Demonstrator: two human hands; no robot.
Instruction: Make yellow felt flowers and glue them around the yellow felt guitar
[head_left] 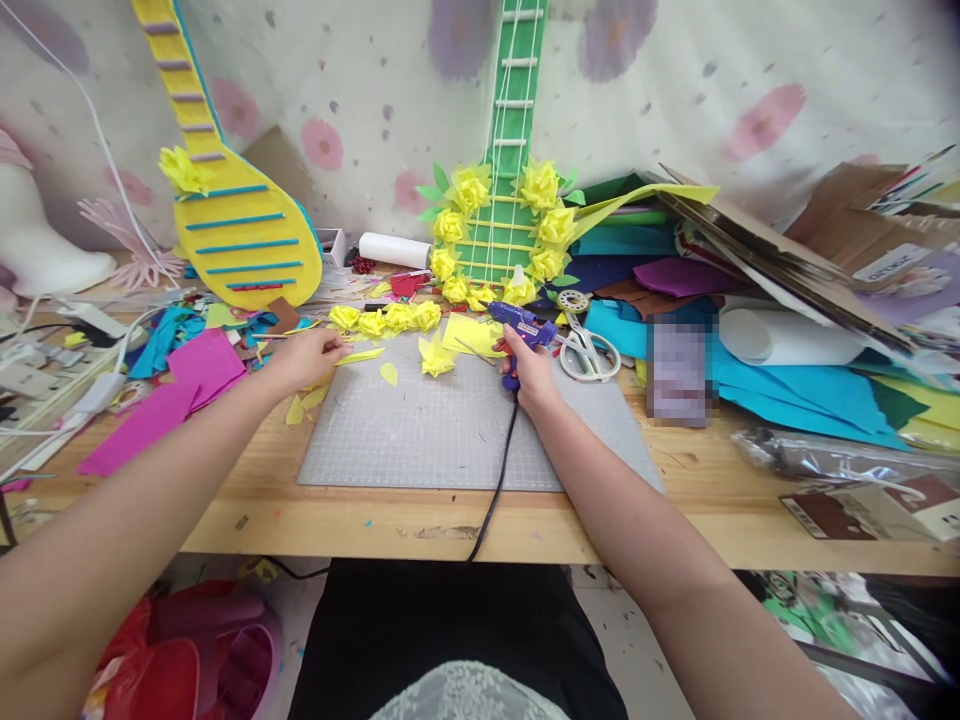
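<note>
My right hand (531, 372) is wrapped round the handle of a blue glue gun (517, 322), whose black cord runs down over the table edge. Left of it, my left hand (311, 357) has its fingers pinched together at the mat's far left corner; what they hold, if anything, I cannot make out. Just beside those fingertips is a thin yellow paper piece (361, 356). Between my hands, a yellow paper flower (436, 356) and a loose petal (388, 373) lie on the grey cutting mat (405, 440). Yellow paper (471, 336) lies near the gun.
Behind the mat sit a row of yellow paper flowers (386, 319) and a green paper guitar (511, 150) ringed with flowers. A yellow instrument shape (251, 235) leans at left. White-handled scissors (589, 355) lie right of the gun, before piled coloured paper (795, 390). Magenta paper (165, 415) lies left.
</note>
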